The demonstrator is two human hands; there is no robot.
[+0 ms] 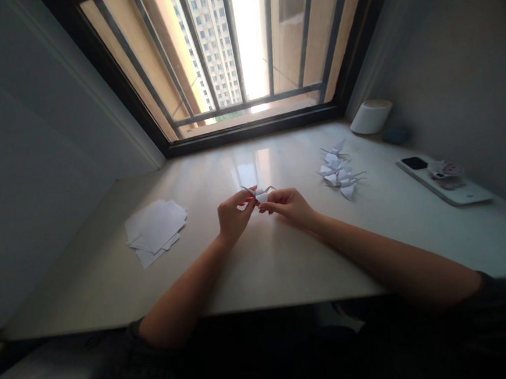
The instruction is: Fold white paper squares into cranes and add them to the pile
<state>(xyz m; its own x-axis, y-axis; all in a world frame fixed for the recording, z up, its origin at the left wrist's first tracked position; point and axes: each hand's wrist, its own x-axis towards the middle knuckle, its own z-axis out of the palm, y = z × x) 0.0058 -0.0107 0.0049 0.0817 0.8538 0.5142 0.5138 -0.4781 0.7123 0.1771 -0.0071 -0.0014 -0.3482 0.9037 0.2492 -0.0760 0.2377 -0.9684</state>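
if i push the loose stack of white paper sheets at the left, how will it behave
The loose stack of white paper sheets would probably slide apart, since its edges lie unevenly with corners sticking out. It looks thin and flat, so likely light and apt to bend.

The folded paper (262, 196) and paper sheets (156, 225) look matt, the smooth tabletop (251, 274) glossy.

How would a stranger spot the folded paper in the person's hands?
Find the barred window, then the white table below it. Near the table's middle, the left hand and right hand hold a small folded paper with thin points. Only this one is held: the flat sheets lie to the left, the other folded papers to the right.
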